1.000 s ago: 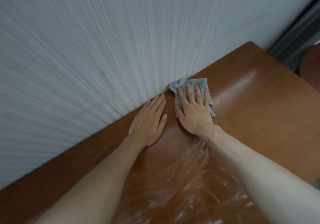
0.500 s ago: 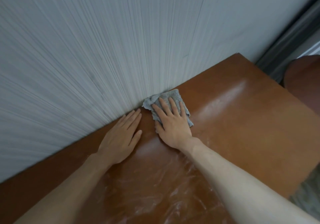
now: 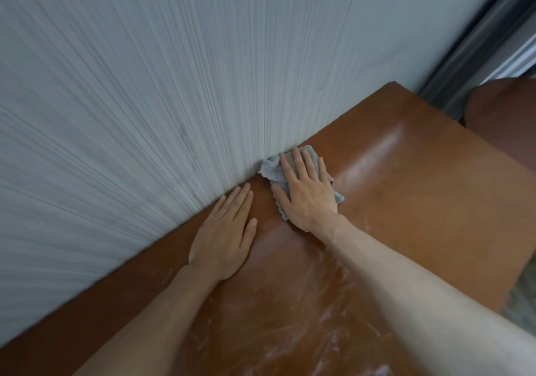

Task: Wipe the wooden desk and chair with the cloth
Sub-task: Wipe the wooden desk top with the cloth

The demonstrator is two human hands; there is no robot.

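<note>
Nearest the camera, two bare forearms extend forward over the wooden desk point(image 3: 420, 201), whose reddish-brown top carries pale smeared streaks point(image 3: 313, 326) across its near portion; farther out the surface is glossy and reflects a band of light. Left of centre, the left hand point(image 3: 223, 236) lies palm down on the desk with fingers straight and close together, holding nothing; its fingertips reach almost to the line where the desk meets the wall point(image 3: 174, 85). Just beside it, to the right and slightly farther away, the right hand point(image 3: 307, 192) presses flat on the grey cloth point(image 3: 271, 169); the fingers are extended and slightly spread, not curled round the fabric; the thumb lies along the cloth's near left edge. Cloth edges protrude on the left of the fingers, below the thumb and at the right of the palm; the far left corner of the cloth touches the base of the wall. Beyond both hands the wall rises, pale grey with fine vertical ridges. At the far right, past the desk corner, a dark metal frame point(image 3: 481, 44) runs diagonally; below it a rounded reddish-brown wooden surface point(image 3: 504, 114) is partly visible, and it cannot be identified with certainty.
</note>
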